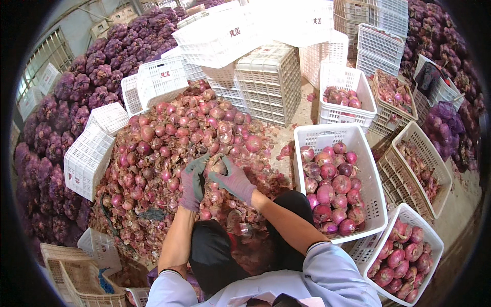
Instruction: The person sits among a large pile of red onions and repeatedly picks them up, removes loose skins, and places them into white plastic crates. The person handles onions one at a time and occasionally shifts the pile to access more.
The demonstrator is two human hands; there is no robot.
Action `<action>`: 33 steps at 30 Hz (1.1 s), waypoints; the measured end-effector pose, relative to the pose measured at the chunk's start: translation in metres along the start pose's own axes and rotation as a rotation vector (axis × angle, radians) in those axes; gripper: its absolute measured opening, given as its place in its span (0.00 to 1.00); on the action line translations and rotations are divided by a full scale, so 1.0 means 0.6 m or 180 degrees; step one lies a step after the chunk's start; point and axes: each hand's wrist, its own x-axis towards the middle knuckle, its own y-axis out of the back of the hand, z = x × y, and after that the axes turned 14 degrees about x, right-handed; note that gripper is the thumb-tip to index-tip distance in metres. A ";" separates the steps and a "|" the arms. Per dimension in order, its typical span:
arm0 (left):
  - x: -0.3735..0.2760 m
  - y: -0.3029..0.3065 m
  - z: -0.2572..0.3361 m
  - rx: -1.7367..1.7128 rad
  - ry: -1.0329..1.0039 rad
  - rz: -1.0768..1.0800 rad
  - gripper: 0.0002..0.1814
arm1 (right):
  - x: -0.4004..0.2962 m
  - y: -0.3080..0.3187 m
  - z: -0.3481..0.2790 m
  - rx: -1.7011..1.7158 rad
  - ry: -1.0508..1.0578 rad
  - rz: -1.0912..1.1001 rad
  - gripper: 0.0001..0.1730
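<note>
Both my hands wear grey-green coated work gloves with purplish knit backs. A brownish onion [217, 166] with loose dry skin is held between them, over the front of a large onion pile [172, 132]. My right hand [236, 179] grips the onion from the right, thumb and fingers around it. From the left, my left hand [193, 183] curls with its fingertips against the onion's upper side; its palm side is partly hidden. Beside my right knee stands a white plastic crate [378, 199] with several red onions in it.
Another white crate of onions [431, 264] sits lower right. Behind are a smaller onion-filled crate [347, 111] and crates of loose skins [412, 176]. Stacked crates [268, 84] border the pile at the back. Purple mesh sacks [50, 169] are heaped at left.
</note>
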 end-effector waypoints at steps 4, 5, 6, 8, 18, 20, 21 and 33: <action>0.016 -0.031 -0.002 -0.0136 -0.0082 0.0167 0.16 | 0.011 -0.006 0.009 -0.0048 0.0506 0.0555 0.40; 0.019 -0.042 -0.002 -0.0154 -0.0119 0.0207 0.16 | 0.014 -0.005 0.011 -0.0167 0.0470 0.0749 0.38; 0.020 -0.051 -0.001 -0.0058 -0.0171 0.0264 0.15 | 0.016 -0.004 0.013 0.0385 0.0519 0.0587 0.32; 0.024 -0.071 0.001 -0.0085 -0.0244 0.0272 0.14 | 0.018 0.000 0.013 0.0979 0.0413 0.0666 0.28; 0.064 -0.092 -0.014 -0.0696 -0.0167 0.0414 0.15 | 0.011 0.000 -0.011 0.1610 0.0672 0.1087 0.29; 0.069 -0.086 -0.026 0.0344 -0.0612 0.0389 0.16 | 0.010 -0.001 -0.014 0.1790 0.0713 0.1005 0.31; 0.075 -0.084 -0.033 0.0831 -0.0833 0.0384 0.16 | 0.008 0.002 -0.015 0.1857 0.0669 0.1034 0.32; 0.150 -0.091 -0.124 -0.1108 0.0659 0.0529 0.17 | -0.002 0.072 -0.016 0.3649 -0.0095 0.1132 0.28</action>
